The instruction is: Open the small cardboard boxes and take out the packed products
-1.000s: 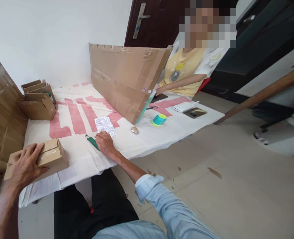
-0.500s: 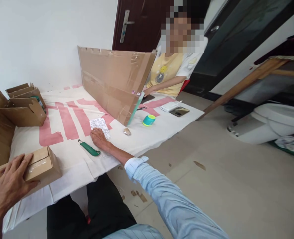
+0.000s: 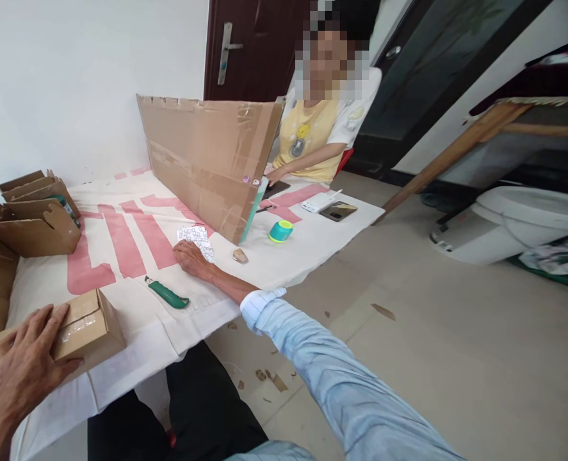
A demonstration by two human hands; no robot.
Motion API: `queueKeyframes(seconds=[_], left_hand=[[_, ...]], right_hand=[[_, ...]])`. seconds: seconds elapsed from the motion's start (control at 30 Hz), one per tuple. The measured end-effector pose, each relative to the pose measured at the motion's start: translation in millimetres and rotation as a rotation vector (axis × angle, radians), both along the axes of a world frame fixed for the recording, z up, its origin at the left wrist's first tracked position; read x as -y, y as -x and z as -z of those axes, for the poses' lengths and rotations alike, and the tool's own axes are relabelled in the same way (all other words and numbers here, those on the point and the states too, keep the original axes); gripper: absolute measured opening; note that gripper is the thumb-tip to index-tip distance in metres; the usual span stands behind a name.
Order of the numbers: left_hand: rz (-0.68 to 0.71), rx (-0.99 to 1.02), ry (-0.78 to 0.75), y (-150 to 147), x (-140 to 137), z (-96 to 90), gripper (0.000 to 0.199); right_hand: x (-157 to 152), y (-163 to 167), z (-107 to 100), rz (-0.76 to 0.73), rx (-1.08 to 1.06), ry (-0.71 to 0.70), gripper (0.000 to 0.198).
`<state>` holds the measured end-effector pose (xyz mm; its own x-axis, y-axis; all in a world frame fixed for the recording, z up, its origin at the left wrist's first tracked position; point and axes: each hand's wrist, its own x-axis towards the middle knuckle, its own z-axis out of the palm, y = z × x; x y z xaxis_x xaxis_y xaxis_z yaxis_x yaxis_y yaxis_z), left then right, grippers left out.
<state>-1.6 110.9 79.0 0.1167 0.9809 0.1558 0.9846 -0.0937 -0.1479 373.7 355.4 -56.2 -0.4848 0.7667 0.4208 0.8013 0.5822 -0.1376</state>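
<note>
- And here's the change: the right hand (image 3: 193, 257) is now sitting clear of the knife (image 3: 168, 294), which it was partly covering a second ago.
- The knife is lying loose on the desk (image 3: 284, 272), green handle toward the right, dark tip toward the box (image 3: 91, 342); nobody is holding it.
- The right hand is resting over the near-left part of the patterned sheet (image 3: 192, 234), fingers curling down; whether they are pinching the paper, there is no telling from here.
- So the handwork is centring on the sheet, by the look of it, with the knife out of play for now.
- Over on the other side, the left hand (image 3: 36, 346) is spreading its fingers across the box's top, thumb lying along the near side, seemingly steadying it more than clutching it.
- The box is sitting at the desk's near-left edge, clear tape (image 3: 82, 325) shining across its top seam.
- Just right of the sheet, a small brown lump (image 3: 240, 256) is lying apart, with a teal object (image 3: 281, 232) standing farther along.
- Behind them a cardboard panel (image 3: 207, 166) is standing on the desk, and another person (image 3: 307, 144) is sitting beyond it.
</note>
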Motion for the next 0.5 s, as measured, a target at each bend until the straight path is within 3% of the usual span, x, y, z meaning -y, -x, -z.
queueKeyframes(seconds=[0.13, 0.3, 0.4, 0.5], left_hand=[[0.014, -0.011, -0.01, -5, -2, 1.9, 0.082], [0.02, -0.022, -0.021, -6, 2, 3.0, 0.079], [0.019, -0.03, -0.019, -9, 4, 0.5, 0.08], [0.008, -0.069, -0.007, -14, 4, -3.1, 0.079]], right_hand=[[38, 12, -10, -0.071, -0.06, -0.021, 0.029], [82, 5, -6, -0.127, -0.292, -0.062, 0.026], [92, -19, 1, -0.067, -0.441, -0.057, 0.03], [92, -50, 8, 0.094, -0.635, -0.001, 0.03]])
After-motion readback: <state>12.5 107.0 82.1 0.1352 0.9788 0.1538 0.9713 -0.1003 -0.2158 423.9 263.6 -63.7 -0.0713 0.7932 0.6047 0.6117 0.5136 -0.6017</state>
